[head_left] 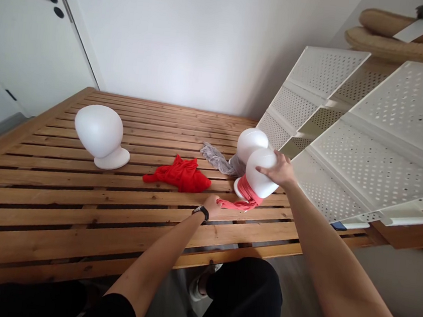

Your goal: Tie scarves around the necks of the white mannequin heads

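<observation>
A white foam mannequin head [259, 169] stands at the right of the slatted wooden bed base [114, 219], with a coral-red scarf [249, 191] wrapped round its lower part. My right hand [279, 169] grips the side of this head, thumb across its front. The loose end of the scarf runs left, pulled out, into my left hand [213, 206], whose fingers are closed on it. Just behind is a second white head [251, 141] with a grey scarf [219, 158] about its base, one end trailing left. A bright red cloth [183, 174] lies crumpled left of my hands.
A third, bare white head [100, 134] stands tilted on the left of the slats. White perforated shelf boxes [380, 136] line the right side, with tan cushions [405, 40] above. A door [20, 32] is at the back left. My knee [246, 293] is below the front edge.
</observation>
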